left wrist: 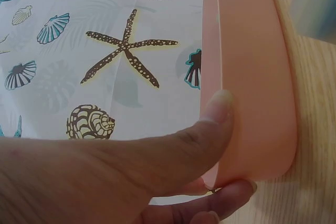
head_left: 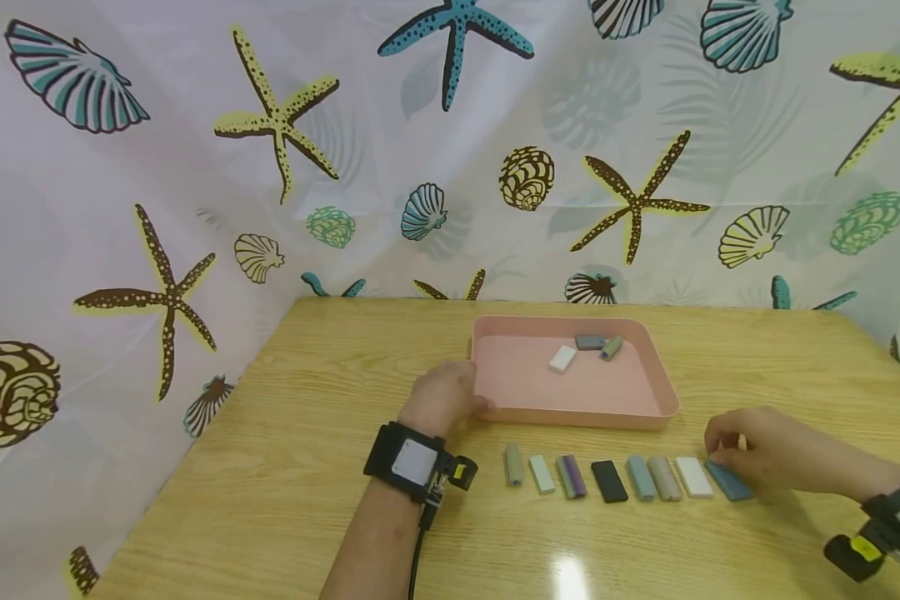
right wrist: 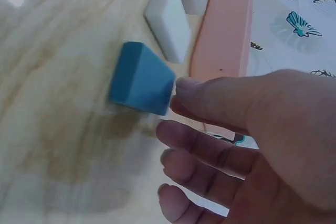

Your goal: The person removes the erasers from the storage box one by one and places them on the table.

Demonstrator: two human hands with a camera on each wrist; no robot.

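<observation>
My left hand (head_left: 444, 393) grips the left wall of a shallow pink tray (head_left: 570, 417); in the left wrist view its thumb lies over the rim (left wrist: 221, 35) and the fingers curl around the corner. At the right end of a row on the table, my right hand (head_left: 757, 446) pinches the far end of a blue eraser (head_left: 729, 481) between thumb and forefinger. The right wrist view shows that blue eraser (right wrist: 142, 80) at the thumb tip, the other fingers loosely bent below. Beside it lies a white eraser (head_left: 694, 477).
Leftward the row continues with a beige eraser (head_left: 664, 478), a light blue one (head_left: 641, 477), a black one (head_left: 609, 482), a striped purple one (head_left: 572, 477) and two pale green pieces (head_left: 542, 474). Inside the tray lie white (head_left: 562, 359), grey (head_left: 589, 342) and green (head_left: 611, 348) pieces.
</observation>
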